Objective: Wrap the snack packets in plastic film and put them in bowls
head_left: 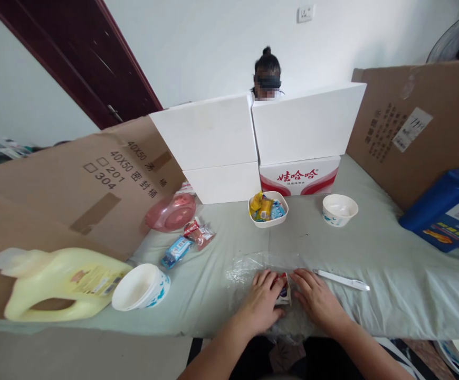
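Left hand lies over a small printed packet near the table's front edge; fingers bent across it, clamped or merely resting: cannot tell. Right hand just beside the packet's right side, thumb apart from extended fingers. Clear plastic film spreads beneath both. Right of the hands: slim white pen-like implement. Farther: white dish holding wrapped snacks; behind it, white boxes.
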The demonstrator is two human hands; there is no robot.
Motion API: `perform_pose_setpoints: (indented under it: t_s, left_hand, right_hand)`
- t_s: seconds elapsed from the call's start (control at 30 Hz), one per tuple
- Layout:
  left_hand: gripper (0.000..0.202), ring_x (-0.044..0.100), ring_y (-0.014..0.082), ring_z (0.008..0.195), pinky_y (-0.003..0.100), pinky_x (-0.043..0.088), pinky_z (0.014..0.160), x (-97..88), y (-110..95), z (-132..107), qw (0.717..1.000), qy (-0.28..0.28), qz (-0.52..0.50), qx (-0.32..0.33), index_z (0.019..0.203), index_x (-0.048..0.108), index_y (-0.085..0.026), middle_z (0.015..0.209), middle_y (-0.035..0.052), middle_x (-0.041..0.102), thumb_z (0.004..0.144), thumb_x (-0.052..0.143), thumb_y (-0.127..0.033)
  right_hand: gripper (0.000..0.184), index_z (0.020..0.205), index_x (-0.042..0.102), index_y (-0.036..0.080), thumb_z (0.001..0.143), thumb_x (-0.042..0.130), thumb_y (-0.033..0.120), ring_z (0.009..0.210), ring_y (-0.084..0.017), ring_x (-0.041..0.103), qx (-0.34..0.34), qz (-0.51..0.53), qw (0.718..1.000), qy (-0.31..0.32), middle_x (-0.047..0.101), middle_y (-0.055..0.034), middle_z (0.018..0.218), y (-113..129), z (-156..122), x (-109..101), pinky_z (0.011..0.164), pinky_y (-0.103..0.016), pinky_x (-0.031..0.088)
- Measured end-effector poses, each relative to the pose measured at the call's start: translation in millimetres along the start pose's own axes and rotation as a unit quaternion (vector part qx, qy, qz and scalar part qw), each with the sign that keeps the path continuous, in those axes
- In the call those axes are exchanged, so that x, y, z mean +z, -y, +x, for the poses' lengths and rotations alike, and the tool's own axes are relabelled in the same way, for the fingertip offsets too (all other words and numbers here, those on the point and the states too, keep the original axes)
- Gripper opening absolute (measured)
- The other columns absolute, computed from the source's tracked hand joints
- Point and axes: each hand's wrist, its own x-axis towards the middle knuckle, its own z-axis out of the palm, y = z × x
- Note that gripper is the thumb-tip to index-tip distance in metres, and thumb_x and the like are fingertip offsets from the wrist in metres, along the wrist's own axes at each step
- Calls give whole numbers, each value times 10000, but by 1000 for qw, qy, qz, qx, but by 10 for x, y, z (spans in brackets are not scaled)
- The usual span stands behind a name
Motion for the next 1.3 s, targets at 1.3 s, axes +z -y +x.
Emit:
perform_pose_setpoints:
  t_s: [1.3]
  left_hand:
    - [337,568,226,889,386,501,843,110,-46,-412,996,45,-35,72,928,626,-182,903,52,633,736,746,-432]
  right_hand:
    - [456,1364,493,185,915,486,267,1331,-250,415,-1,-81,996,36,482,-95,1433,-220,-106,236,1047,-442,401]
